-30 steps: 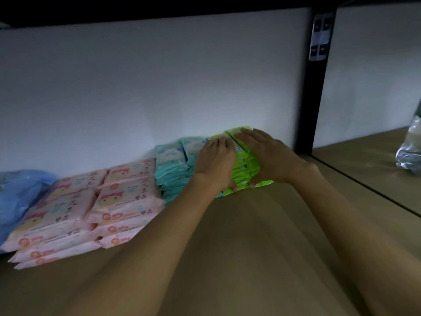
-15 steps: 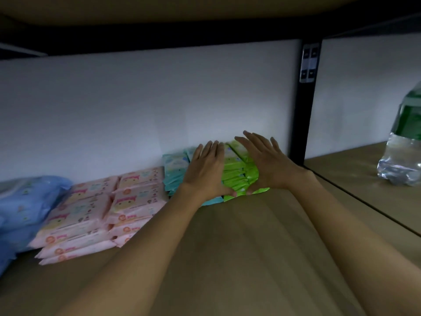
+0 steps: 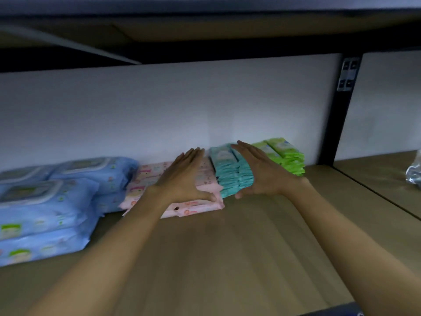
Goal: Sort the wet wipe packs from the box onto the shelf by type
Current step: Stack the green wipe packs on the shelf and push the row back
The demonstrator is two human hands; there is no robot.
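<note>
Wet wipe packs line the back of the wooden shelf (image 3: 227, 247) in four colour groups: big blue packs (image 3: 52, 201) far left, pink packs (image 3: 193, 205) next, a teal stack (image 3: 227, 174), then a green stack (image 3: 287, 156) by the black upright post (image 3: 337, 124). Light is dim and the view blurred, so the printing on the packs cannot be read, and the blue group runs off the left edge. Left hand (image 3: 182, 179) lies flat over the pink packs, fingers straight and close together, thumb stretched out to the right, hiding much of their tops. Right hand (image 3: 262, 174) stands on edge against the right side of the teal stack, fingers straight and together, thumb low near the stack's front; whether the palm actually presses the packs is hard to tell, and it covers the seam between teal and green. At the far right edge something clear and crinkled (image 3: 414, 172) on the neighbouring shelf is mostly cut off. Compared with half a second ago, both hands have shifted left: they were cupped around the green stack, and now that stack sits uncovered while they bracket the teal one.
</note>
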